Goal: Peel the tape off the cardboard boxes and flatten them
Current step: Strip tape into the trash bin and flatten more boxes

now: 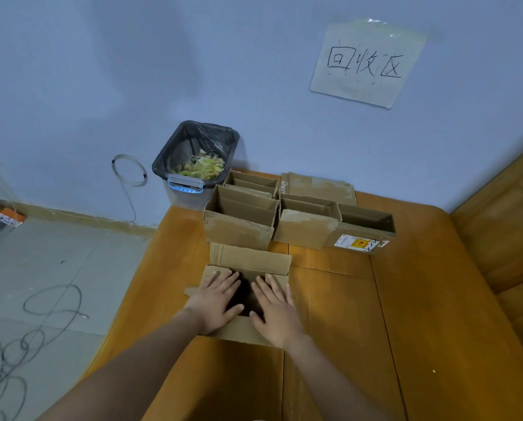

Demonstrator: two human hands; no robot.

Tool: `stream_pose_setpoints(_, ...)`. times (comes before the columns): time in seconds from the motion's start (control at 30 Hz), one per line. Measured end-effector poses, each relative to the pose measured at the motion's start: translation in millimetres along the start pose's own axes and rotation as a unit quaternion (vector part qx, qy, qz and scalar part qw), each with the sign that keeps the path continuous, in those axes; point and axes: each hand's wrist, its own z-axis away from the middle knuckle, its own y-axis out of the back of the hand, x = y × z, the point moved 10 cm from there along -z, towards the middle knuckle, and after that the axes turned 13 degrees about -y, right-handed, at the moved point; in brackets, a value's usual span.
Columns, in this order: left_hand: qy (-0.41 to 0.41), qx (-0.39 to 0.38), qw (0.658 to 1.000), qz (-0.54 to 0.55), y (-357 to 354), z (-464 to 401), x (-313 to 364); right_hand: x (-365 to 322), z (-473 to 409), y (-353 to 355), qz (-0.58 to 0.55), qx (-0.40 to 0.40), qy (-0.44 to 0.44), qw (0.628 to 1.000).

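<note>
Two hands lie flat on the nearest cardboard box (248, 287), with the fingers straight and a little spread, so nothing is gripped. The left hand (216, 299) presses the left flap and the right hand (277, 311) presses the right flap; between them a dark opening of the box shows. I judge that the palms push down in this way to collapse the box, because flat fingers spread the force over the flaps. No tape is visible on this box, so the peeling step seems done for it, though the far sides are hidden.

This box stands on the wooden table (406, 299), near its left edge. Its far flap stands open towards the other boxes. Just behind it several open boxes (242, 223) stand close together, and one box with a shipping label (360, 235) is at the right of them. A flat piece of cardboard (321, 185) lies behind, near the wall.

To the right of the hands the table surface gives room for a flattened box. To the left the table edge is near, and beyond it is the floor with loose cables (41, 314). A lined bin (195, 165) with yellowish tape scraps stands beside the far left corner. A handwritten paper sign (366, 63) hangs on the wall.
</note>
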Motion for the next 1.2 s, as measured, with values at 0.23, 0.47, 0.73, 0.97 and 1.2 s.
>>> stream_pose_setpoints(0.23,0.020,-0.061,0.996,-0.055,-7,12,-11,14,9,-1,0.042,-0.013,-0.011,0.999)
stream_pose_setpoints(0.47,0.030,0.051,0.996,-0.069,20,27,-20,27,15,24,-0.020,0.027,-0.013,0.999)
stream_pose_setpoints(0.73,0.141,0.129,0.982,0.008,33,67,-59,58,24,43,-0.072,0.072,-0.060,0.993)
stream_pose_setpoints(0.97,0.152,0.070,0.984,0.056,8,77,-66,74,33,27,-0.035,-0.001,-0.069,0.997)
stream_pose_setpoints(1.2,0.089,0.079,0.993,0.007,33,81,-60,80,44,60,-0.021,-0.004,-0.030,0.999)
